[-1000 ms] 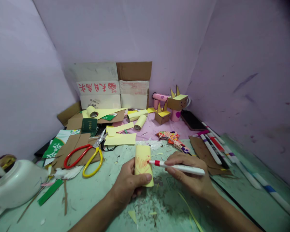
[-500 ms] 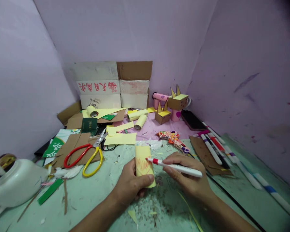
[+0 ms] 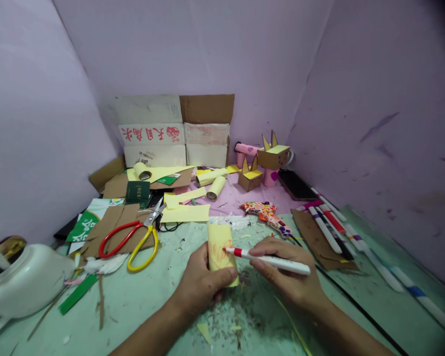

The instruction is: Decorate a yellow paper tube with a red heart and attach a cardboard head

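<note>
My left hand point(image 3: 205, 279) is closed around a yellow paper-covered tube point(image 3: 219, 237), its thumb pressed across the lower front. Reddish-orange scribbled strokes cover the tube's middle. In my right hand point(image 3: 287, 269) is a white marker pen point(image 3: 278, 262) with a red band, pinched between thumb and fingers. Its tip touches the scribbled part near the tube's right side. Beyond my hands lie more yellow paper tubes point(image 3: 216, 188) and cut yellow paper strips point(image 3: 185, 213).
Scissors point(image 3: 148, 230) with red and yellow handles lie left on cardboard. A white teapot-like vessel point(image 3: 25, 279) stands far left. A glue gun with flowered covering point(image 3: 265, 215) trails a black cable point(image 3: 356, 304). Several markers point(image 3: 324, 230), a phone point(image 3: 296, 184) and cardboard animal figures point(image 3: 250, 179) are at right.
The marker tip has shifted slightly down and left across the scribbled area of the tube. The left hand keeps its hold, almost unmoved.
</note>
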A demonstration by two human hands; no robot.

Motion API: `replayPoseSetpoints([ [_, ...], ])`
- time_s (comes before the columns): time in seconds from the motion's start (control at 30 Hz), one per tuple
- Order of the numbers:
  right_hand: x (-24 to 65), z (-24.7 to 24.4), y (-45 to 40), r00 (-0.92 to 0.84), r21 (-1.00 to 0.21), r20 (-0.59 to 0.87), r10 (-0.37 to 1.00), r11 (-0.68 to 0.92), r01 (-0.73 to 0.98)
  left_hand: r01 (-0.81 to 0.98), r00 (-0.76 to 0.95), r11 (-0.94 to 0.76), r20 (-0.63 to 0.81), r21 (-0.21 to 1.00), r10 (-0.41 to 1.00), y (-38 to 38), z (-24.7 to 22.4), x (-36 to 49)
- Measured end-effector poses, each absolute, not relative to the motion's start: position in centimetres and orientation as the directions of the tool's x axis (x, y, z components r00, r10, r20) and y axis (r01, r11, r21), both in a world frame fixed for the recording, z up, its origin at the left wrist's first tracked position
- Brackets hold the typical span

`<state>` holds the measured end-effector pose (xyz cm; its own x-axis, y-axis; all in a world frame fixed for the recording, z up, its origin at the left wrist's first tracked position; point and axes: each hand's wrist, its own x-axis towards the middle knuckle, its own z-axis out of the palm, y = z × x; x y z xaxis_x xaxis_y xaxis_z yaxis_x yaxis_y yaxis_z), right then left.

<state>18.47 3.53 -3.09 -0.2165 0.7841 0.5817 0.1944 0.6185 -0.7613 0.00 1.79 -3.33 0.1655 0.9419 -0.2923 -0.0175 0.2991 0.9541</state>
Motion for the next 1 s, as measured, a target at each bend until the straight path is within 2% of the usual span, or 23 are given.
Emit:
replayPoseSetpoints([
  [0.13,18.55,-3.18,3.50,-0.176,-0.768,0.573,0.800,0.599,0.225,0.009,0.126,0.293,-0.292,0.956,0.948,1.54,-2.93,0.19],
  [0.5,18.68,-3.16,3.23,-0.194,-0.760,0.584,0.788,0.615,0.212,-0.006,0.137,0.213,-0.210,0.977,0.968,1.95,-3.41,0.08],
  [0.73,18.83,-3.35,3.37,-0.211,-0.744,0.590,0.779,0.627,0.232,-0.061,0.144,0.201,-0.191,0.978,0.971,1.68,-2.95,0.31],
  [1.0,18.51,-3.21,3.21,-0.243,-0.745,0.585,0.774,0.631,0.216,-0.045,0.124,0.192,-0.186,0.980,0.975,1.66,-2.78,0.26],
])
